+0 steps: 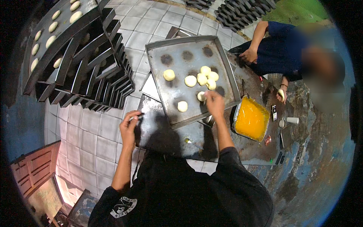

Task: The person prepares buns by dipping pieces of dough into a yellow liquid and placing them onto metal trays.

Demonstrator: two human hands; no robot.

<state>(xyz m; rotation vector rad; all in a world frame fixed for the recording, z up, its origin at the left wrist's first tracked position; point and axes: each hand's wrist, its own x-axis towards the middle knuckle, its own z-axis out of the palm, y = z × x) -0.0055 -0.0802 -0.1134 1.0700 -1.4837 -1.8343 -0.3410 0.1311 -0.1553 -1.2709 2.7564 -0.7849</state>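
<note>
A dark metal baking tray point(159, 100) lies tilted on the table in front of me, with round pale dough balls on it. Several of them make a cluster point(203, 76) right of the middle, and others sit apart. My right hand point(214, 105) reaches over the tray's near right part, its fingers closed on a dough ball point(201, 96). My left hand point(129, 123) hovers left of the tray, by the table edge, fingers curled in with the thumb against them. Whatever may be between those fingers is too small to make out.
Stacked black trays point(89, 56) stand at the left, the top one carrying dough pieces. Right of my tray is a rectangular container point(251, 119) of yellow-orange filling. A co-worker point(278, 49) in dark blue holds a pale dough piece point(281, 94). A white cup point(292, 120) lies nearby.
</note>
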